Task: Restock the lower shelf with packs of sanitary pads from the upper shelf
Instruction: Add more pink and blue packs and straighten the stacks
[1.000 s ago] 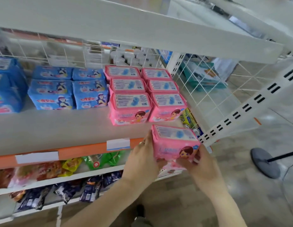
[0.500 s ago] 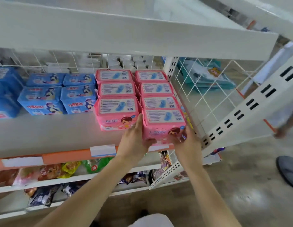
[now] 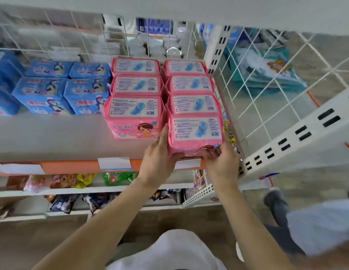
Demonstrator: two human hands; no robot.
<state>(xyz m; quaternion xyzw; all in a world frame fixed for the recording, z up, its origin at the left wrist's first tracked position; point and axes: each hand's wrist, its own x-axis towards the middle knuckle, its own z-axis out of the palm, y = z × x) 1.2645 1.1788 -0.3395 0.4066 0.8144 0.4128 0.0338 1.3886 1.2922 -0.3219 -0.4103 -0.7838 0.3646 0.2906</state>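
Seating a pink pack of pads [image 3: 196,133] at the front of the right-hand pink column on the shelf [image 3: 52,137]. Left hand [image 3: 157,162] holds the pack's left side, fingers running up the gap beside the neighbouring front pack [image 3: 133,115]. Right hand [image 3: 221,162] grips the front right corner, thumb and fingertips curled onto the lower edge. Hands sit apart, one either side of the pack, both clamped on it.

Position: pack rests on the shelf board, touching the pack behind it [image 3: 195,105], front edge close to the orange price strip [image 3: 72,166]. Wire side grid [image 3: 267,94] stands just to its right.

Judgement on doing the step well:
- Push straight back until the pack butts squarely against the one behind, so the column stays in line.
- Keep the pack level; a tilt lets soft wrapping ride up over its neighbour.
- Draw the left fingers out of the gap last and slowly, or they may drag the neighbouring front pack forward.
- Watch the right corner near the wire grid; it probably clears, though the blur makes contact hard to judge.

Release only once the base sits flat.
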